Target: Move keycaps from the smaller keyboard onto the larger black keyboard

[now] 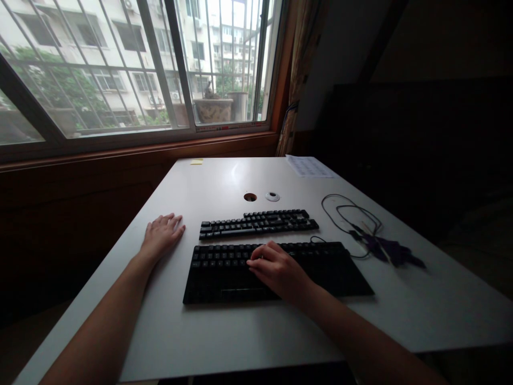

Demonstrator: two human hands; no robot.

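Note:
A black keyboard (336, 275) lies before me on the white table (248, 337). Its upper rows carry keys, while the front part looks dark and bare of keycaps. My right hand (276, 267) is over the middle of the keyboard, thumb and fingers pinched together at the edge of the keyed rows. Whatever is between those fingertips is too small to make out. Just behind the keyboard, loose black keycaps (224, 228) are laid out in rows. To the left of them my left hand (162, 233) rests flat on the table, fingers spread, holding nothing.
At the right lie a black cable (340, 198) and a crumpled purple cloth-like item (395, 252). Behind the keycaps are a round table hole (250, 197) and its white cover (273, 197). Printed paper (310, 167) and a yellow note (196, 161) lie at the far edge, below a barred window (132, 131).

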